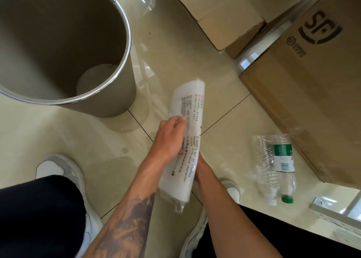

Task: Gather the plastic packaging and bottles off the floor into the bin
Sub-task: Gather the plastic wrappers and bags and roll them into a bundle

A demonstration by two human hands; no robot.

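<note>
**A:** So what's in the hands here?

**B:** A rolled-up bit of plastic packaging point(185, 138), frosted white film with small lines of printed text running along it. It's a loose tube shape, held up over the floor point(220, 93) between the two arms. The left hand point(169, 138) has its fingers curled round the left side of the roll, about halfway along. The right hand point(200, 166) is mostly hidden behind the roll, pressed against its underside, so I honestly can't tell how its fingers lie. There's some crinkly clear film sticking out of the near end of the roll.

**A:** And the bin?

**B:** Round bin point(64, 49) to the left, smooth grey-beige walls with a shiny metal rim, standing upright on the glossy cream tiles. Looks like only the pale bottom is showing inside. The roll is near it but off to its right, not over the opening.

**A:** Bottles?

**B:** Two clear plastic bottles point(275, 168) lying side by side on the floor to the right, touching each other, ribbed and a bit crumpled. One has a green label and a green cap, the other a white cap. They're right beside a big brown cardboard box point(312, 86) with a black logo. Another paler cardboard box point(220, 13) sits further back. Also a scrap of clear film point(147, 1) on the floor at the far edge, beside the bin.
</note>
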